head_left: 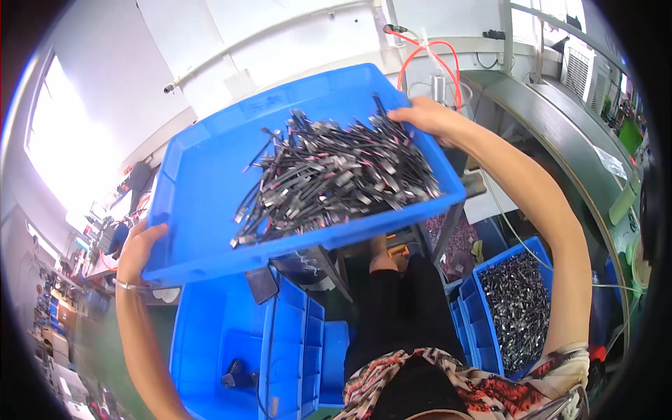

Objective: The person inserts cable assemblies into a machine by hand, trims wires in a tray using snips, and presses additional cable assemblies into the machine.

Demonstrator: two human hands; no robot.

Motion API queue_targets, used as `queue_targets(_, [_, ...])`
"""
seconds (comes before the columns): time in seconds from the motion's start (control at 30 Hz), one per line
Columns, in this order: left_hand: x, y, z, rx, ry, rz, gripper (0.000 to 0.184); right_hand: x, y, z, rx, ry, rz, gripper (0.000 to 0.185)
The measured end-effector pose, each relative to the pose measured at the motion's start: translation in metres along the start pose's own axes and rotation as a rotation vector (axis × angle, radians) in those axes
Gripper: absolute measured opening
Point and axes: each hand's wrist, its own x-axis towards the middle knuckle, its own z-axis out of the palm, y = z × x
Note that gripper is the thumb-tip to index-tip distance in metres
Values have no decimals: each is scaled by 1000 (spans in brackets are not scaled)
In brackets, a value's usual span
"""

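Note:
A wide, shallow blue plastic tray [199, 189] is held up in front of me, tilted so that its right side is higher. Inside lies a heap of short black cables [336, 175] with metal-looking connector ends, gathered toward the tray's right half. My left hand [140, 248] grips the lower left corner, its thumb over the rim. At the upper right edge, my right hand [427, 119] is closed round the rim with the thumb inside, close to the cables. The fingers under both edges are hidden.
Below on the left stands a deep blue bin [210, 329] with a dark object [238, 374] in it. Another blue bin [490, 315], full of similar small parts, is at the lower right. A metal-topped conveyor or bench [532, 119] runs along the right; an orange hose [455, 63] hangs behind.

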Motion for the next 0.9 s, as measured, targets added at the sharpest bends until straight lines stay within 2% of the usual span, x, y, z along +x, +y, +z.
queue_targets(0.1, [46,-9,-7,-62,5,-5,29,46,-30,14,-153,61,-79,44])
queue_targets(0.2, [92,-24,0,-100,37,22,30,128,-18,18,-365,167,-115,34])
queue_targets(0.3, [130,-30,18,-73,156,-40,30,166,-20,29,-460,193,-89,36])
queue_targets(0.43, [198,-65,35,-73,60,-40,29,228,-4,36,-709,243,-53,44])
queue_targets(0.5, [226,-80,50,-151,39,-34,28,254,7,36,-702,204,-4,42])
queue_targets(0.63, [283,-123,74,20,35,5,27,288,36,40,-823,215,46,36])
queue_targets(0.73, [301,-137,106,-30,-28,-23,27,300,51,38,-968,63,220,31])
queue_targets(0.8, [313,-148,122,12,-72,-24,29,290,44,42,-1202,-120,257,29])
queue_targets(0.9, [315,-156,150,21,-154,-46,31,292,62,45,-1464,-243,301,25])
